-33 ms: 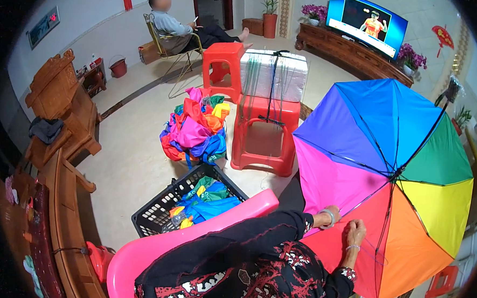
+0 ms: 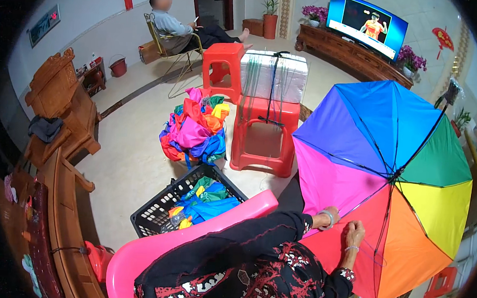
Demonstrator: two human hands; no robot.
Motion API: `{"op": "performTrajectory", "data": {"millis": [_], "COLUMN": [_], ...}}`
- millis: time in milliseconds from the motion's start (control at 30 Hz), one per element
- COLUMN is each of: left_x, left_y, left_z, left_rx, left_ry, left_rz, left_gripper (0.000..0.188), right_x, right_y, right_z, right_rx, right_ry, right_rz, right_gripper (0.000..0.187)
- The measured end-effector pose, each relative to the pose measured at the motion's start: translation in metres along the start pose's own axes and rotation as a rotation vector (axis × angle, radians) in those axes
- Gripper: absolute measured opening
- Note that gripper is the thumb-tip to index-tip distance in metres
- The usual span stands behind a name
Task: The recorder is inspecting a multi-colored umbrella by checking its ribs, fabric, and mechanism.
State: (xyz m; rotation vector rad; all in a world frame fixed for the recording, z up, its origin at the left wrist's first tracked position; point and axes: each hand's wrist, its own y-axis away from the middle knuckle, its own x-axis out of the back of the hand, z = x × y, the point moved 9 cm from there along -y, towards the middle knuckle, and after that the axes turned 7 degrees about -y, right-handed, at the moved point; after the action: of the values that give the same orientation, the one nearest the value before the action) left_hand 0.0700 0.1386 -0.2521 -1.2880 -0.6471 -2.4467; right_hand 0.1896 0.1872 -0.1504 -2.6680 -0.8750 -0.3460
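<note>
Fingers (image 2: 356,230) on umbrella (image 2: 388,173); basket (image 2: 154,217) holds fabric (image 2: 206,204).

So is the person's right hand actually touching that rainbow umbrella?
Touching. In the head view the right hand rests on the red panel of the open rainbow umbrella, its fingers pressed against the fabric with no gap showing.

A home living room: television (image 2: 367,23) on a wooden cabinet (image 2: 351,51), carved wooden sofa (image 2: 63,99).

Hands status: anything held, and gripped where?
Both hands rest on the open rainbow umbrella, at the lower rim of its red panel: left hand at the edge, right hand pinching there. Whether either fully grips the fabric cannot be told.
</note>
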Motion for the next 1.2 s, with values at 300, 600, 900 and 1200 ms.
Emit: {"op": "performTrajectory", "data": {"millis": [300, 600, 900, 1200], "left_x": [0.004, 0.001, -0.01, 0.003], "left_y": [0.003, 0.0, -0.007, 0.009], "left_z": [-0.001, 0.006, 0.0, 0.012], "left_rx": [0.024, -0.018, -0.061, -0.11], "left_ry": [-0.012, -0.149, -0.212, -0.293], "left_rz": [0.064, 0.035, -0.046, 0.013], "left_gripper": [0.018, 0.018, 0.021, 0.022], "right_x": [-0.004, -0.001, -0.006, -0.002], "right_y": [0.006, 0.001, -0.001, -0.001], "right_z": [-0.016, 0.004, 0.003, 0.007], "right_rx": [-0.027, -0.006, -0.042, -0.026], "right_ry": [-0.004, -0.018, -0.021, 0.096], "right_rz": [-0.013, 0.001, -0.026, -0.019], "right_gripper": [0.01, 0.011, 0.011, 0.009]}}
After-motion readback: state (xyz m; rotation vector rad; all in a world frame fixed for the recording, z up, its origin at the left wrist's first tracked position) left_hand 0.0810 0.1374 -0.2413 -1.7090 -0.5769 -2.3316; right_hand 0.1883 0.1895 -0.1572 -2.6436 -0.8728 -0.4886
